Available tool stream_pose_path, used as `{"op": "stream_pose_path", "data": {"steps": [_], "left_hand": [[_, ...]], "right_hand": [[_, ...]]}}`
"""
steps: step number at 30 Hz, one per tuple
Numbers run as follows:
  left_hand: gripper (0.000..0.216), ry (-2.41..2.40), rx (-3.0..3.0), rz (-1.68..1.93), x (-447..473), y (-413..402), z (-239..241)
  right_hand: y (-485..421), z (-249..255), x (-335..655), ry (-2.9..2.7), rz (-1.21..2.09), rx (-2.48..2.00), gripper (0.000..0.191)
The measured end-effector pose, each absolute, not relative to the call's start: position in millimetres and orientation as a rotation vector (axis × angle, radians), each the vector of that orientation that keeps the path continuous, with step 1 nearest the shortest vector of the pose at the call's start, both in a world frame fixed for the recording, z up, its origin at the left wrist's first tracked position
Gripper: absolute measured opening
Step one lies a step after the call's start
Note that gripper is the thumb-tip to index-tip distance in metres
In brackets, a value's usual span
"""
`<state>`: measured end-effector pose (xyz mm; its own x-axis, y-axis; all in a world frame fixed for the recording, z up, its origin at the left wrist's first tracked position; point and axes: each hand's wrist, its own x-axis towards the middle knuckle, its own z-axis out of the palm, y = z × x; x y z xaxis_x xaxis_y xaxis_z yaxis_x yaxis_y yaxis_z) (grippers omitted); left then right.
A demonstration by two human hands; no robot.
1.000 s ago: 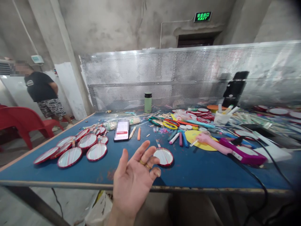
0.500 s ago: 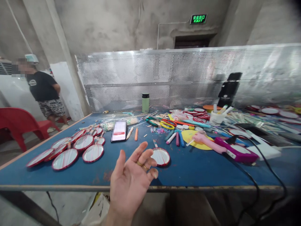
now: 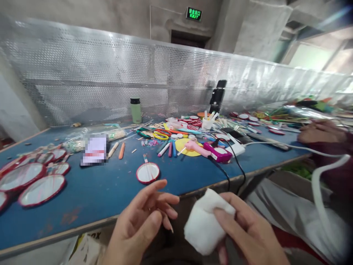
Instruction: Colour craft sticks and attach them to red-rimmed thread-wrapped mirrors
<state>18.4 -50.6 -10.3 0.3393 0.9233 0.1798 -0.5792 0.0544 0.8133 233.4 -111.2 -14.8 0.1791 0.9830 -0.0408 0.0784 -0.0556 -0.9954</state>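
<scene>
The view has swung to the right since half a second ago, so the pile of red-rimmed discs (image 3: 42, 190), at 9 o'clock, now runs off the left edge. The left hand (image 3: 146, 221), palm up before, has turned so its palm faces right; its fingers stand wide, loosely bent. The single disc (image 3: 148, 173), then partly covered by those fingers, lies in full sight at 12 o'clock from the left hand, its stick pointing just short of 12. The right hand (image 3: 239, 224) has come in with a white cloth (image 3: 202, 228), or perhaps tissue, pinched between thumb and fingers. Another person's hand (image 3: 321, 132), blurred, has appeared at 3 o'clock.

The cloth is at 3 o'clock from the left hand, apart from it, and shows below the table's (image 3: 91, 191) near edge. Folded into a pad, it runs its long axis from about 12:30 to 6:30, one corner pointing up near 12.

As for writing, the bag (image 3: 85, 252) under the table at 7 o'clock shows letters like "OX"; the phone (image 3: 94, 150) screen is blurred out; the green sign (image 3: 193, 14) near 12:30 reads "安全出口 EXIT".
</scene>
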Motion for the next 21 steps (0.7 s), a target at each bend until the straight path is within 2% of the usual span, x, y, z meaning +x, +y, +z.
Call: {"op": "stream_pose_path", "data": {"steps": [4,11,13,17,19,21], "left_hand": [[0.040,0.594,1.005,1.240,28.9,-53.6,-9.1],[0.040,0.691,1.002,1.255,29.4,-51.4,-1.8],[0.041,0.721,0.986,1.286,28.5,-51.2,-1.7],[0.041,0.821,1.044,1.437,29.6,-52.8,-4.3],[0.041,0.863,1.130,1.499,31.6,-54.8,-5.9],[0.042,0.895,1.232,1.543,33.4,-56.8,-6.4]], "right_hand": [[-87.3,-5.1,207.9,-1.120,1.133,-1.201,0.040],[-82.2,5.9,184.5,-1.205,1.110,-1.267,0.042],[-79.6,5.5,185.2,-1.267,0.909,-1.274,0.038],[-76.6,4.6,193.4,-1.379,0.211,-1.249,0.019],[-76.2,7.7,196.9,-1.488,0.106,-1.256,0.014],[-74.6,12.5,198.6,-1.618,0.129,-1.256,0.018]]}}
